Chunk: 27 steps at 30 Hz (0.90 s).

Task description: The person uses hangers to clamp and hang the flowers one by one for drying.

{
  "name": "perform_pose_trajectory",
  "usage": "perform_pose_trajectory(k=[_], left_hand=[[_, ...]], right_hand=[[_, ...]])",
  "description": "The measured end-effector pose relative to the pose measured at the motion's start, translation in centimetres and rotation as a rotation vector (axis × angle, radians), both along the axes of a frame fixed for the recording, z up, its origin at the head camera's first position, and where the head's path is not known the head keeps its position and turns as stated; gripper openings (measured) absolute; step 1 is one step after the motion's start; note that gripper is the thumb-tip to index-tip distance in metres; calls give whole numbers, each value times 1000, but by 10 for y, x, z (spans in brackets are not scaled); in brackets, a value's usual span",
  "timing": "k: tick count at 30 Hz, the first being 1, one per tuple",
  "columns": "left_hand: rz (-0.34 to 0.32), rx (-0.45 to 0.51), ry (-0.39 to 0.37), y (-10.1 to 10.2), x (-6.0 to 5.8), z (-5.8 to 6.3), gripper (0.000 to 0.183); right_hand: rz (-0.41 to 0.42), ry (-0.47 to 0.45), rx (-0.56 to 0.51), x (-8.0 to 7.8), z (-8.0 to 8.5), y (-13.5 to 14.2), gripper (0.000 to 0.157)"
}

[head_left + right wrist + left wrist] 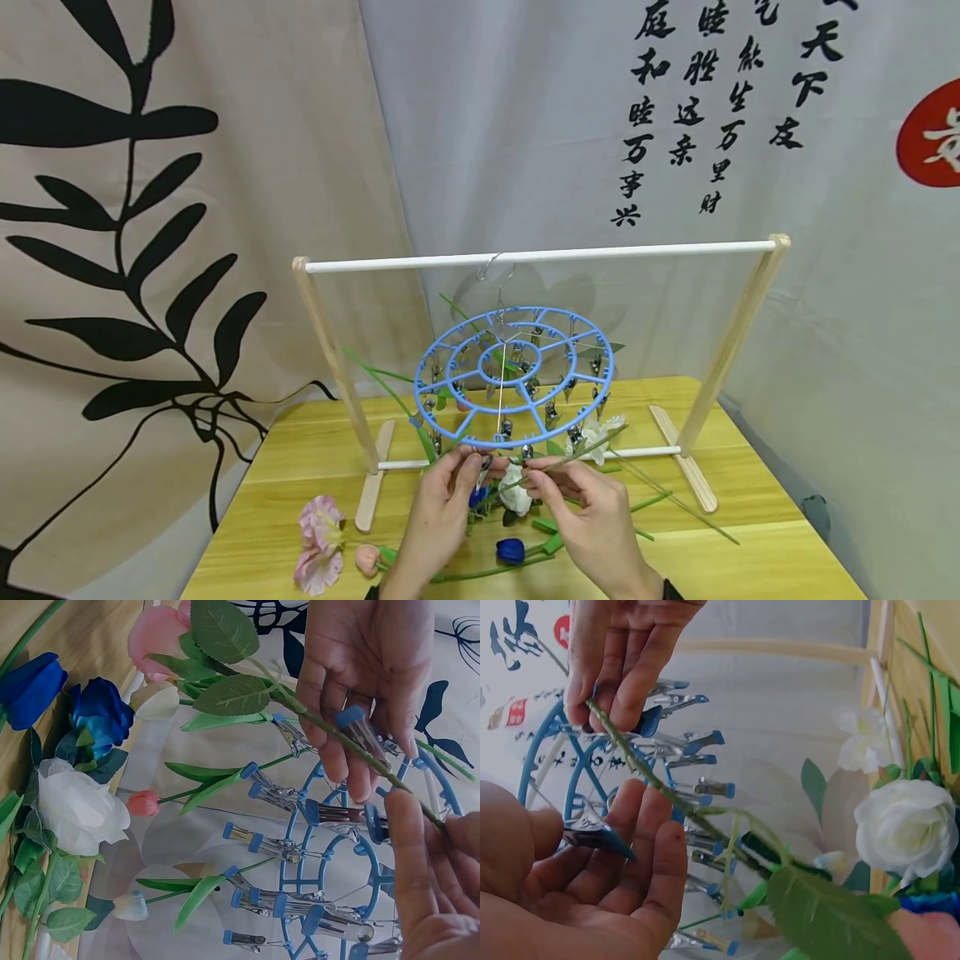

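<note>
My left hand (446, 492) pinches a metal clip with blue tips (362, 733) between thumb and fingers, low at the front of a blue round hanger (417, 379). A green flower stem (641, 771) is gripped by the thumb and fingertips of my right hand (588, 504). It slants past the left fingers, close by the clip. Leaves (821, 911) grow from it, and in the right wrist view it leads toward a pink rose (154, 641). Several more clips dangle from the hanger; some hold tulips, such as a small red one (142, 802).
A wooden stand with a white top bar (540, 257) carries the hanger by its hook. On the table (757, 533) lie a white rose (515, 492), a blue tulip (511, 551), a peach bud (367, 560), pink ruffled blooms (320, 542) and loose stems. Printed cloth hangs behind.
</note>
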<state>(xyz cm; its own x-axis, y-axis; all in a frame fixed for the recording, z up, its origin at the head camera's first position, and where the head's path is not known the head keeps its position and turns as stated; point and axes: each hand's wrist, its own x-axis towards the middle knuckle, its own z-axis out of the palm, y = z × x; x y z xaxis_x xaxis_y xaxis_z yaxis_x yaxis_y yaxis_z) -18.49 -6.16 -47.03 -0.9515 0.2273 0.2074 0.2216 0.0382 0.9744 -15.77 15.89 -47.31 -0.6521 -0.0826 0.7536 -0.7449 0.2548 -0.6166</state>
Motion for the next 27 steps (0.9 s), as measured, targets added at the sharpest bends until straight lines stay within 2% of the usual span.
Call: perform_pose_trajectory(k=[6, 10, 17, 23, 27], left_hand=[[16, -108, 44, -5, -2, 4, 38], [23, -119, 62, -8, -3, 6, 38], [-4, -106, -20, -14, -3, 9, 31], [-69, -113, -60, -18, -3, 10, 35], [-90, -122, -68, -20, -3, 11, 35]], right_hand=[[-8, 12, 9, 0, 0, -1, 28], [-16, 24, 27, 0, 0, -1, 28], [-30, -4, 51, 0, 0, 0, 28], [-31, -49, 47, 0, 0, 0, 27], [-21, -36, 36, -1, 0, -2, 27]])
